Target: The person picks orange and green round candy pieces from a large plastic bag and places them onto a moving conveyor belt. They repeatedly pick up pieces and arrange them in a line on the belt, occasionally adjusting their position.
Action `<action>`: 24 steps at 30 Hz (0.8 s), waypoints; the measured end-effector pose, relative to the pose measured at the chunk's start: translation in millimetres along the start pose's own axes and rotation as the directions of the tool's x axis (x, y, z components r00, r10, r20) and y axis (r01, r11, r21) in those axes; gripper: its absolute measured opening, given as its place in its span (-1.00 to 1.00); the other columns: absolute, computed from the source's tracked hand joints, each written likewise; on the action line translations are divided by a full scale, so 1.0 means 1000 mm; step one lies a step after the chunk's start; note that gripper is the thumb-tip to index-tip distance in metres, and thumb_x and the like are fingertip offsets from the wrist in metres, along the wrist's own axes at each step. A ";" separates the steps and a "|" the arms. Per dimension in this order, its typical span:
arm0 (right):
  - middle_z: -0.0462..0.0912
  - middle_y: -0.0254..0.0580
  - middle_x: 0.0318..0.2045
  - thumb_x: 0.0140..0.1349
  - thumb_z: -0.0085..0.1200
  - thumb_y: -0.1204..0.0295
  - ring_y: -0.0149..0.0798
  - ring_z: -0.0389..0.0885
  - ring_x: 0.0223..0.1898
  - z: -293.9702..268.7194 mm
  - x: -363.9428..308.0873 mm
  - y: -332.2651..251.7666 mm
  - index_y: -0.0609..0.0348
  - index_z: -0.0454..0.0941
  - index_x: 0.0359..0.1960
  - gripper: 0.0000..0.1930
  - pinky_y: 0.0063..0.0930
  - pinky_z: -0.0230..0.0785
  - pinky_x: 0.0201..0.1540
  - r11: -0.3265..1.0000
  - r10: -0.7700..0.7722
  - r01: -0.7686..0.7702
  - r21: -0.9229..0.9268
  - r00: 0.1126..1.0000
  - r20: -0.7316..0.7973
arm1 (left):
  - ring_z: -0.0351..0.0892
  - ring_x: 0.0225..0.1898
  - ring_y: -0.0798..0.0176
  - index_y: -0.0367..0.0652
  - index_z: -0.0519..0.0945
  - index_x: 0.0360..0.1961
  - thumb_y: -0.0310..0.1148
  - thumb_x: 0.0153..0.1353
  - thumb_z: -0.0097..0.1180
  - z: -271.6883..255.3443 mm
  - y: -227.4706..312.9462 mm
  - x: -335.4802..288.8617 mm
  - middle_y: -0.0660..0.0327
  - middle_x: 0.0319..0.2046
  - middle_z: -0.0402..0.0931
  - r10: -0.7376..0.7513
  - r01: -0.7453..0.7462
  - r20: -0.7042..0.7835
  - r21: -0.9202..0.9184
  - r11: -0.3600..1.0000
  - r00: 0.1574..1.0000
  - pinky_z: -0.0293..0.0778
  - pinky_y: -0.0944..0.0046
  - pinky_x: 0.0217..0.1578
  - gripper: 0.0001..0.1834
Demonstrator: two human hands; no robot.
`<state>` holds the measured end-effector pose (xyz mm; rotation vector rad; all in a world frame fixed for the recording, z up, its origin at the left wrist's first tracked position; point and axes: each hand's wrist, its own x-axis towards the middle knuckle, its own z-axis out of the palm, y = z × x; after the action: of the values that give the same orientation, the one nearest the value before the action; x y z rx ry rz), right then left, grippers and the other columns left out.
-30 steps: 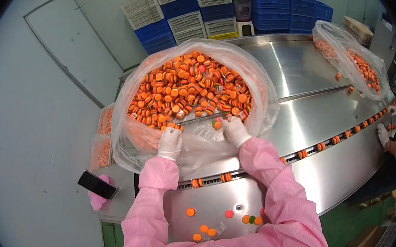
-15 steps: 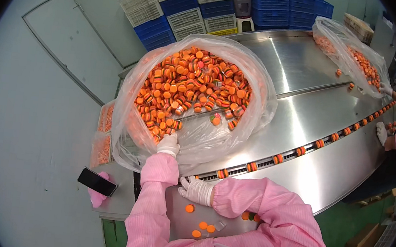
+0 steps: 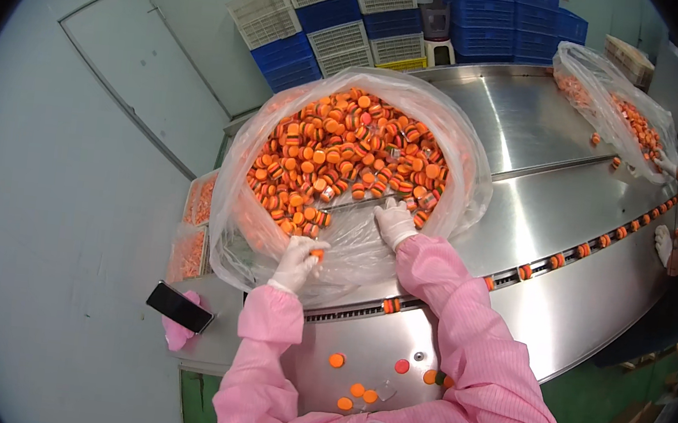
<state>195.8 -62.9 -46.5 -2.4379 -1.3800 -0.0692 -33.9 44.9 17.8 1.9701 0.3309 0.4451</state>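
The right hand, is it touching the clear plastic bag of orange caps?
Touching. The head view shows the right hand reaching over the rim of the clear plastic bag, its gloved fingers resting on the film beside the orange caps.

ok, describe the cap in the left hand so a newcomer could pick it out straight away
Start at the big clear bag of orange caps on the round steel table. Go to its near rim, where the gloved left hand grips the plastic. The cap is the single orange one pinched at those fingertips, apart from the heap in the bag and from the loose caps on the ledge below.
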 end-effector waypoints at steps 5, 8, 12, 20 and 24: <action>0.45 0.03 -0.22 0.06 -0.08 0.47 0.04 0.44 -0.17 0.002 -0.008 -0.003 0.09 0.47 -0.25 -0.80 -0.24 0.35 -0.14 0.997 -0.060 0.059 -0.044 0.998 -0.014 | 0.46 -0.45 0.35 -0.18 0.50 -0.24 -0.73 -0.08 -0.12 0.027 0.030 -0.064 0.20 -0.37 0.37 -0.339 0.302 0.339 0.159 0.940 0.877 0.44 0.37 -0.47 -0.64; 0.48 0.00 -0.33 0.03 -0.05 0.53 -0.03 0.48 -0.25 -0.007 -0.009 -0.002 0.13 0.44 -0.30 -0.84 -0.26 0.37 -0.24 0.945 0.053 -0.013 0.327 0.992 -0.113 | 0.46 -0.51 0.32 -0.15 0.43 -0.22 -0.68 -0.04 -0.01 0.053 0.011 -0.072 0.22 -0.41 0.40 -0.290 0.152 0.284 0.421 0.894 0.914 0.43 0.36 -0.51 -0.68; 0.48 -0.14 -0.42 0.04 -0.04 0.57 -0.21 0.51 -0.35 -0.008 -0.017 0.008 0.16 0.39 -0.29 -0.84 -0.43 0.41 -0.37 -0.109 0.001 -0.159 0.981 0.987 0.160 | 0.48 -0.51 0.18 -0.17 0.43 -0.30 -0.63 -0.07 0.12 0.066 -0.020 -0.057 0.13 -0.42 0.44 -0.063 -0.074 0.199 0.608 0.790 0.978 0.44 0.24 -0.50 -0.73; 0.48 -0.11 -0.23 0.16 -0.17 0.56 -0.31 0.53 -0.26 -0.081 -0.116 -0.019 0.24 0.38 -0.10 -0.75 -0.55 0.43 -0.32 -0.596 -0.254 -0.359 0.719 0.933 0.256 | 0.51 -0.43 0.02 -0.16 0.49 -0.41 -0.55 -0.04 0.07 0.073 0.007 -0.033 0.08 -0.57 0.48 -0.590 0.450 0.155 0.506 0.736 0.792 0.42 0.13 -0.40 -0.88; 0.48 -0.17 -0.21 0.18 -0.15 0.53 -0.34 0.52 -0.25 -0.092 -0.137 -0.022 0.26 0.37 -0.04 -0.71 -0.55 0.42 -0.26 -0.541 -0.233 -0.257 0.801 0.961 0.151 | 0.50 -0.42 0.38 -0.15 0.48 -0.25 -0.51 0.03 0.09 0.088 -0.002 -0.042 0.15 -0.36 0.50 0.033 -0.105 0.111 0.751 0.652 0.993 0.40 0.36 -0.46 -0.79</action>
<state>116.5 -194.1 18.0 -0.5533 -0.5573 1.1676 -31.7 -42.1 -24.9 2.8352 0.4315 0.2764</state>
